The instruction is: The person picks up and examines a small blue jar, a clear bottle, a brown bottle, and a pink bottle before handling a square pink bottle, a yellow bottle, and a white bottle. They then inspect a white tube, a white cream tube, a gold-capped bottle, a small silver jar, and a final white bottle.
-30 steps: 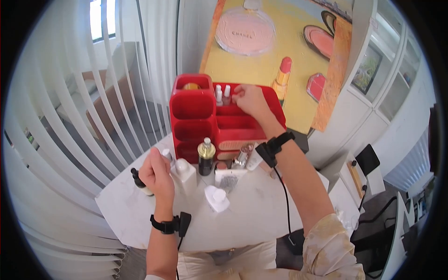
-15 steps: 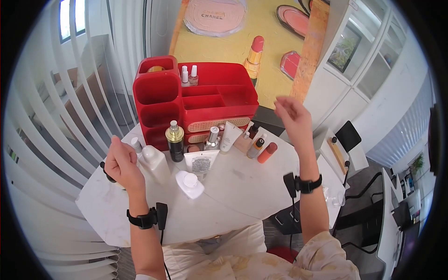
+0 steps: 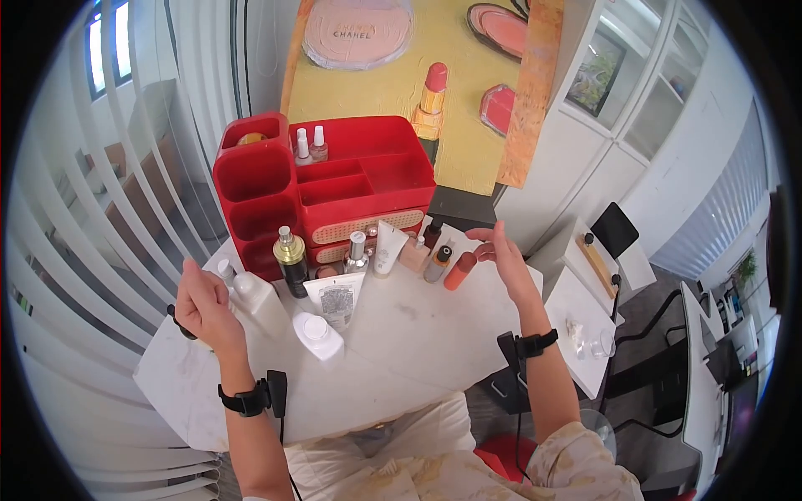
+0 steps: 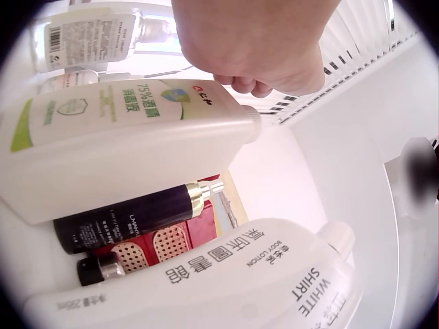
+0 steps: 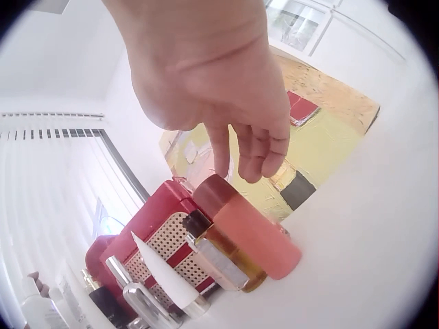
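My right hand [image 3: 508, 265] reaches over the right end of a row of bottles, fingers spread from the thumb and nothing between them. Its fingertips come close to the dark cap of a coral-coloured bottle [image 5: 257, 236], which stands upright. Beside that bottle is an amber glass bottle [image 3: 437, 264] with a black cap. My left hand [image 3: 209, 309] hovers at the table's left side, fingers loosely curled and holding nothing. Near it stand a large white disinfectant bottle [image 4: 130, 137] and a dark-capped bottle [image 3: 180, 324], mostly hidden by the hand.
A red organizer [image 3: 359, 188] stands at the back, with two small white-capped bottles [image 3: 311, 146] in its top tray. Before it are a black and gold pump bottle [image 3: 291, 263], white tubes [image 3: 336, 299] and a white lotion bottle [image 3: 319, 336]. The marble tabletop [image 3: 401, 359] extends toward me.
My right hand has left the organizer's top tray, swung out to the right, then come down toward the coral bottle. The left hand stays at the left, and the head view has shifted.
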Available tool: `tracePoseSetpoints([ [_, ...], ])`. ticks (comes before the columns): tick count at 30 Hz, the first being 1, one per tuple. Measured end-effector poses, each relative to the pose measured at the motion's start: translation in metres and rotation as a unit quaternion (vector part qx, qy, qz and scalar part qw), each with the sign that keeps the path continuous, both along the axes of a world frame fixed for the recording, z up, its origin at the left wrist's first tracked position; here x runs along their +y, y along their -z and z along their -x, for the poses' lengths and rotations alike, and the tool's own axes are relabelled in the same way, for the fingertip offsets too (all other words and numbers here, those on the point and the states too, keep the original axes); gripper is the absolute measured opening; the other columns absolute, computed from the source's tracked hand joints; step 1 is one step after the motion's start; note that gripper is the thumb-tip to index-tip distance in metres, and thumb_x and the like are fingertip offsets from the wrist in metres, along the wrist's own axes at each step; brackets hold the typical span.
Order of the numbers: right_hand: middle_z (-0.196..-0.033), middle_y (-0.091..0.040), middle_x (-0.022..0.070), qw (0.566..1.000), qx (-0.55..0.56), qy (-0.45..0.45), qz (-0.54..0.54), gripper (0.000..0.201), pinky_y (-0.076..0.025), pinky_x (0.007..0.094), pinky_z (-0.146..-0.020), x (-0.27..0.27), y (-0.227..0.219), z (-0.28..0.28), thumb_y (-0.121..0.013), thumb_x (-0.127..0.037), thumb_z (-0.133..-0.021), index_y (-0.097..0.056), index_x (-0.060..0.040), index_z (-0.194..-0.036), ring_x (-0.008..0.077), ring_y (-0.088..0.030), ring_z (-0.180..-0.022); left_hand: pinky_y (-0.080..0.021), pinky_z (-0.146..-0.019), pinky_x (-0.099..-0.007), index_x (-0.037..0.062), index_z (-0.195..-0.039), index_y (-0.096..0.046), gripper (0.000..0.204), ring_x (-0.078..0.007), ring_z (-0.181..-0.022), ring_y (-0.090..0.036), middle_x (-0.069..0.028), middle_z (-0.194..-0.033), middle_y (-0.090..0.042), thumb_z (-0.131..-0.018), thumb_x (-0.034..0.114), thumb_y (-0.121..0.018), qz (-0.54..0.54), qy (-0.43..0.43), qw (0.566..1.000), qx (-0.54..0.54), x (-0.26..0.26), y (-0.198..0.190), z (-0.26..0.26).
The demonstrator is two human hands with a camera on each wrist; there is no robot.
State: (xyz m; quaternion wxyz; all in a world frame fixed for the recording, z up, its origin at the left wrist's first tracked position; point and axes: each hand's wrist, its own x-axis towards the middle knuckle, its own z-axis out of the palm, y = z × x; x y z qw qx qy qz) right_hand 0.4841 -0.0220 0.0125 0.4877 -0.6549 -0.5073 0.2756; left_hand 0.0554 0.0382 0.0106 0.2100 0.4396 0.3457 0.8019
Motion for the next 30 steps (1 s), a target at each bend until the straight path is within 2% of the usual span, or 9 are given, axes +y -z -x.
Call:
tracePoseSetpoints([
  [2,-0.112,-0.070,0.0073,0.999,0.018,-0.027,0.037,0.089,-0.049,0.0317,-0.091,0.010,0.000,-0.001,-0.017,-0.071,-0.104,-0.071,-0.0028,-0.120,0.0156,-0.062,-0.087,-0.021,-0.051,-0.0255,0.0099,-0.062,-0.039,0.051,-0.0047,-0.052,-0.029,0.0028,-0.055,-0.038,-0.110,0.023,-0.050,-0.008,0.001,1.000,0.001,0.000,-0.001,-0.001],
  [8,-0.092,-0.069,0.0101,0.984,0.015,-0.072,0.163,0.100,-0.049,0.0299,-0.086,0.035,0.004,-0.009,-0.010,-0.078,-0.100,-0.069,-0.0011,-0.122,0.0162,-0.062,-0.075,-0.021,-0.050,-0.0256,0.0100,-0.061,-0.037,0.051,-0.0047,-0.052,-0.029,0.0027,-0.055,-0.038,-0.110,0.022,-0.050,-0.007,-0.002,1.000,0.004,0.001,-0.001,-0.002],
  [11,-0.082,-0.066,0.0091,0.975,0.096,-0.110,0.169,0.107,-0.051,0.0286,-0.081,0.048,0.014,-0.020,-0.008,-0.083,-0.096,-0.068,0.0008,-0.123,0.0166,-0.062,-0.069,-0.021,-0.050,-0.0256,0.0101,-0.061,-0.037,0.052,-0.0047,-0.052,-0.029,0.0026,-0.055,-0.038,-0.110,0.022,-0.050,-0.012,0.000,1.000,0.006,0.002,0.001,-0.001],
  [17,-0.085,-0.066,0.0072,0.967,0.135,-0.124,0.175,0.112,-0.053,0.0264,-0.074,0.057,0.009,-0.014,-0.007,-0.086,-0.093,-0.068,0.0025,-0.122,0.0167,-0.065,-0.070,-0.021,-0.050,-0.0257,0.0102,-0.061,-0.036,0.052,-0.0048,-0.052,-0.029,0.0025,-0.055,-0.038,-0.110,0.022,-0.050,-0.008,-0.003,1.000,0.004,0.003,0.002,-0.001],
  [20,-0.093,-0.067,0.0074,0.956,0.120,-0.140,0.230,0.112,-0.053,0.0263,-0.075,0.066,0.015,-0.025,-0.007,-0.087,-0.092,-0.070,0.0019,-0.118,0.0155,-0.064,-0.071,-0.021,-0.050,-0.0257,0.0101,-0.061,-0.037,0.052,-0.0049,-0.052,-0.029,0.0024,-0.055,-0.038,-0.110,0.022,-0.050,-0.010,-0.004,1.000,0.007,0.003,0.002,-0.001],
  [23,-0.097,-0.067,0.0078,0.952,0.127,-0.140,0.241,0.112,-0.053,0.0267,-0.077,0.069,0.018,-0.025,-0.007,-0.087,-0.091,-0.072,0.0010,-0.115,0.0144,-0.063,-0.074,-0.021,-0.050,-0.0257,0.0100,-0.061,-0.037,0.052,-0.0050,-0.052,-0.029,0.0023,-0.055,-0.038,-0.110,0.022,-0.049,-0.010,-0.004,1.000,0.010,0.003,0.003,-0.001],
  [26,-0.110,-0.067,0.0149,0.947,0.140,-0.148,0.250,0.109,-0.054,0.0349,-0.093,0.073,0.024,-0.030,-0.006,-0.085,-0.092,-0.072,-0.0016,-0.116,0.0235,-0.069,-0.087,-0.021,-0.050,-0.0257,0.0101,-0.061,-0.037,0.052,-0.0051,-0.052,-0.029,0.0023,-0.055,-0.038,-0.110,0.023,-0.049,-0.007,-0.005,1.000,0.010,0.003,0.002,-0.001],
  [29,-0.100,-0.066,0.0092,0.954,0.160,-0.124,0.221,0.109,-0.054,0.0268,-0.082,0.062,0.016,-0.020,-0.008,-0.088,-0.090,-0.070,-0.0004,-0.110,0.0161,-0.065,-0.082,-0.021,-0.050,-0.0258,0.0101,-0.061,-0.037,0.053,-0.0051,-0.052,-0.029,0.0022,-0.055,-0.038,-0.110,0.024,-0.049,-0.008,-0.004,1.000,0.010,0.004,0.003,0.000],
  [30,-0.105,-0.067,0.0109,0.950,0.185,-0.132,0.213,0.109,-0.054,0.0286,-0.085,0.062,0.020,-0.024,-0.007,-0.088,-0.090,-0.069,-0.0004,-0.111,0.0194,-0.067,-0.087,-0.021,-0.050,-0.0258,0.0101,-0.061,-0.037,0.053,-0.0051,-0.052,-0.029,0.0022,-0.055,-0.038,-0.110,0.024,-0.049,-0.009,-0.003,1.000,0.010,0.004,0.003,0.000],
])
